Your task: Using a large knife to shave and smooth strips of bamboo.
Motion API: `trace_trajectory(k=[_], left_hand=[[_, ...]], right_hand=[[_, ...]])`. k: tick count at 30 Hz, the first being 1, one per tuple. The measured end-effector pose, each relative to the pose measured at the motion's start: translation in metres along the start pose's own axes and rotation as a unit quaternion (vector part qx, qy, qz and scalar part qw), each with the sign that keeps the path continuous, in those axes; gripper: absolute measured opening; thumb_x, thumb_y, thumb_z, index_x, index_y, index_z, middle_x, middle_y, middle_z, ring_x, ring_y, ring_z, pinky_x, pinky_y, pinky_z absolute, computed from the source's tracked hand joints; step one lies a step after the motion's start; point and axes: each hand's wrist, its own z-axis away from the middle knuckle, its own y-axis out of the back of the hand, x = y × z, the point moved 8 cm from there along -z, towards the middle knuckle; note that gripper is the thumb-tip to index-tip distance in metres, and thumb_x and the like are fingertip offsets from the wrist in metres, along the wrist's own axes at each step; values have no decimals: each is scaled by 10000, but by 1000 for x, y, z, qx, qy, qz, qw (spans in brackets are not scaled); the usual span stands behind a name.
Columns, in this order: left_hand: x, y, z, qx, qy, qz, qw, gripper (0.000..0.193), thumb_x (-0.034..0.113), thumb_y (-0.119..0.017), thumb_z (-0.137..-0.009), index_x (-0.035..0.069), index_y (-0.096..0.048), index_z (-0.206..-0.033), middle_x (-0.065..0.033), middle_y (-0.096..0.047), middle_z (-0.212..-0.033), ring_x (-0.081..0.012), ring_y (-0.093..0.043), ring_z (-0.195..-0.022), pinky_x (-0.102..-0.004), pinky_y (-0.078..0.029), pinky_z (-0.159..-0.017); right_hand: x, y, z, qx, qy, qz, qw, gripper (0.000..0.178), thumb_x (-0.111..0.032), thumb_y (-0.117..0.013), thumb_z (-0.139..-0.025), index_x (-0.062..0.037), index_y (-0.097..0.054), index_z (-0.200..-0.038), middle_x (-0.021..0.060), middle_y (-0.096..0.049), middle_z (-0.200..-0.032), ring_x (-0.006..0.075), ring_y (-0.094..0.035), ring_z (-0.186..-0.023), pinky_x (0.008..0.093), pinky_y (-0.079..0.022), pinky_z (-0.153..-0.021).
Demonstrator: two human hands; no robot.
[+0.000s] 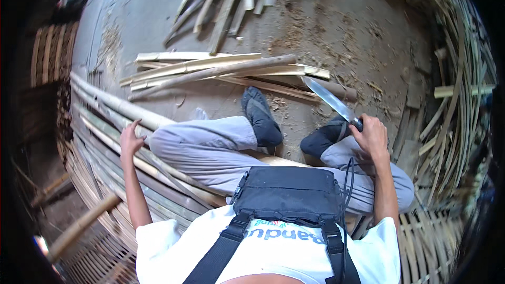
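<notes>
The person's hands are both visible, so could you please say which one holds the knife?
It is the right hand, gripping the black-handled knife; the left hand is open, by the bamboo poles.

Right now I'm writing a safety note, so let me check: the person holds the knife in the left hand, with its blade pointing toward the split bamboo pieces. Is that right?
Not quite. The head view shows the knife in the right hand, not the left hand. The rest stands: it points toward the split bamboo pieces.
</notes>
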Motion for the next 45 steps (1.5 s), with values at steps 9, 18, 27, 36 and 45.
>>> trace_trajectory(k=[9,18,27,36,45], left_hand=[[34,-154,101,-136,7,812,568,585,380,-628,-853,75,-484,-1331,-134,-531,-1326,-265,-555,-1160,-380,-435,-983],[60,-94,-72,225,-119,211,944,493,115,-726,-697,101,-584,-1168,-152,-589,-1147,-328,-539,-1122,-424,-459,-934],[109,-104,-191,248,-98,-11,964,610,158,-821,-648,117,-572,-1203,-97,-601,-1141,-314,-514,-1150,-430,-459,-928],[143,-82,-166,331,-273,63,901,118,35,-621,-738,76,-558,-830,-97,-556,-890,-293,-608,-784,-407,-514,-662],[243,5,-78,313,-377,306,816,208,-89,-646,-625,18,-535,-764,-107,-553,-874,-279,-597,-738,-369,-504,-641]], right_hand=[[16,-4,-1,78,17,7,997,362,-345,-721,-774,-7,-675,-896,226,-664,-817,411,-644,-801,475,-510,-710],[-26,107,33,147,18,27,989,270,-229,-735,-787,2,-644,-893,173,-620,-709,313,-610,-642,376,-474,-622],[-92,135,68,138,2,58,989,215,-121,-736,-755,4,-613,-880,156,-599,-707,327,-590,-659,388,-459,-638],[-90,118,43,122,-3,48,991,227,-127,-743,-749,7,-621,-885,177,-615,-737,355,-609,-690,404,-467,-661],[-117,129,29,137,10,-1,990,211,-124,-735,-752,-7,-610,-875,172,-618,-746,361,-608,-683,374,-465,-631]])
